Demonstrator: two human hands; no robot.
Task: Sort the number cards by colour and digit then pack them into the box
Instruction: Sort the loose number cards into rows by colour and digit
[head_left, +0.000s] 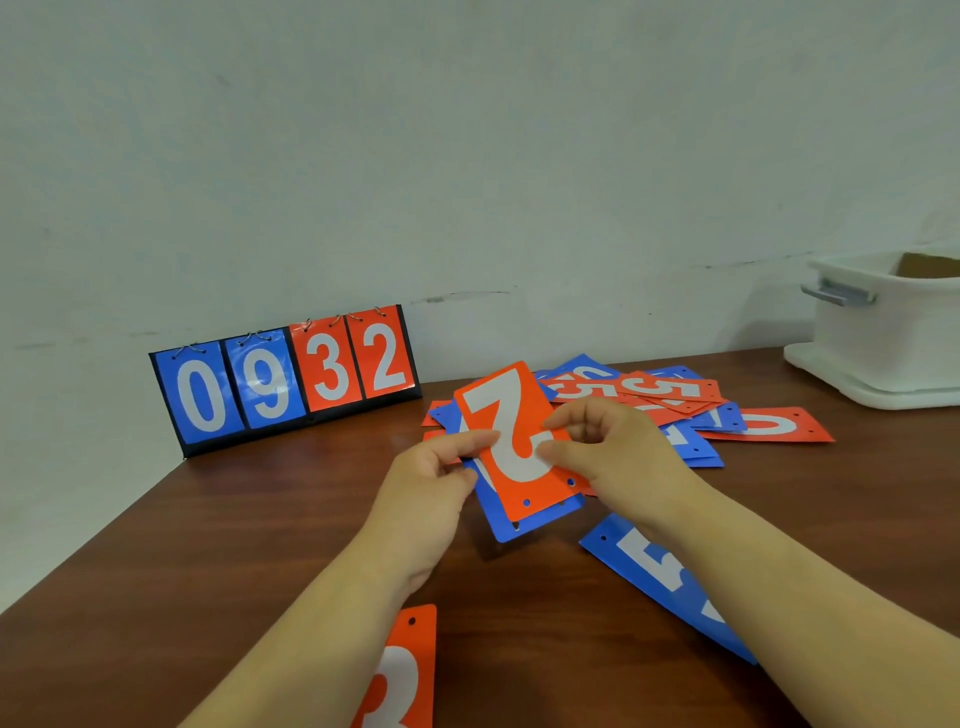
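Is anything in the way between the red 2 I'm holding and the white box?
Nothing upright does. Only the pile of loose cards lies flat on the table between the red 2 and the box at the right; carried over it, the way looks open.

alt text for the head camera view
The left hand and right hand hold an orange number 2 card over a blue card above a brown wooden table. Behind lie scattered orange and blue cards, a flip scoreboard reading 0932 and a white plastic box.

light: even, slightly dim; glare: faint (blue 9 flap (267, 379)); edges: bowed; focus: soft
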